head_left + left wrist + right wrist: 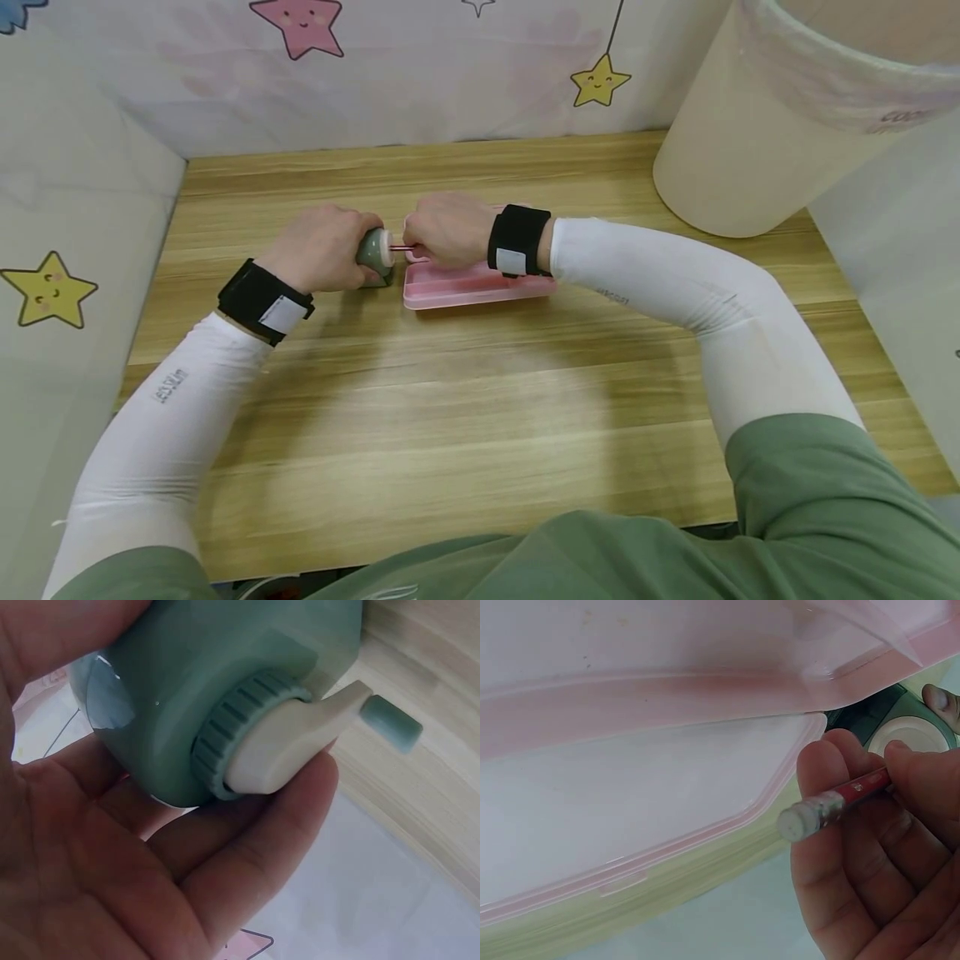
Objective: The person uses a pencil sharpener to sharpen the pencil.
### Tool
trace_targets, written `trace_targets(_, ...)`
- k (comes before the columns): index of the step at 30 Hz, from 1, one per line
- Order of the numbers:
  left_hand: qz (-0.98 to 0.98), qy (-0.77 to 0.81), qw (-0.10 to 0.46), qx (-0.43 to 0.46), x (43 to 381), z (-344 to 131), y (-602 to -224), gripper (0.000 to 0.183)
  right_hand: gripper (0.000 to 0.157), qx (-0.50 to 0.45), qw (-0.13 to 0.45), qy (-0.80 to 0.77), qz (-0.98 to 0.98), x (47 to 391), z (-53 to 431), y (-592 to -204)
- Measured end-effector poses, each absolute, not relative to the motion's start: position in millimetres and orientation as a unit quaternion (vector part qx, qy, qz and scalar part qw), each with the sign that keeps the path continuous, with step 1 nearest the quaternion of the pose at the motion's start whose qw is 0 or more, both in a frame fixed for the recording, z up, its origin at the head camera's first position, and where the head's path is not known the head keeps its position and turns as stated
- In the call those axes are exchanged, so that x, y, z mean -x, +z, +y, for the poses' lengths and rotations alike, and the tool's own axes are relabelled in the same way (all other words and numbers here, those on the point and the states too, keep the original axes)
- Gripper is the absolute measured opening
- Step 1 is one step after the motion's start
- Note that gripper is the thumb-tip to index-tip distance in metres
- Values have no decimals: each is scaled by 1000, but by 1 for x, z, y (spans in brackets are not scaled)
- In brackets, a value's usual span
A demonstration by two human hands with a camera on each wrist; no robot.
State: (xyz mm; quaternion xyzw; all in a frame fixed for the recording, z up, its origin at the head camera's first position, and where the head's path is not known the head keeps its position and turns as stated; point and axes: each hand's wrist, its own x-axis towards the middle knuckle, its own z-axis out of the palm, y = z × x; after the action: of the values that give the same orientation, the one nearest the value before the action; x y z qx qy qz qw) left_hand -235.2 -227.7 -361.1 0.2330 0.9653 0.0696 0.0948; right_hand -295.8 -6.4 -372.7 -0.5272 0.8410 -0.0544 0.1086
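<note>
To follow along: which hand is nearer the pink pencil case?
Right: the right hand is over the pencil case; the left hand grips the pencil sharpener left of it.

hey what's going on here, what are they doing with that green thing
A person's left hand holds a green crank pencil sharpener, while the right hand grips a red pencil, eraser end away from it. The pencil lines up with the sharpener's pale front; how far in it sits, if at all, is hidden. An open pink pencil case lies under the right wrist on the wood-grain table.
</note>
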Motion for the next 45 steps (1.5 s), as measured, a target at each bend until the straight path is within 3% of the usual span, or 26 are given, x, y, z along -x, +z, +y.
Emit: trace_targets(45, 964, 57, 65, -252, 236, -227, -363, 42, 18, 477, 179, -139, 849, 309, -27, -372)
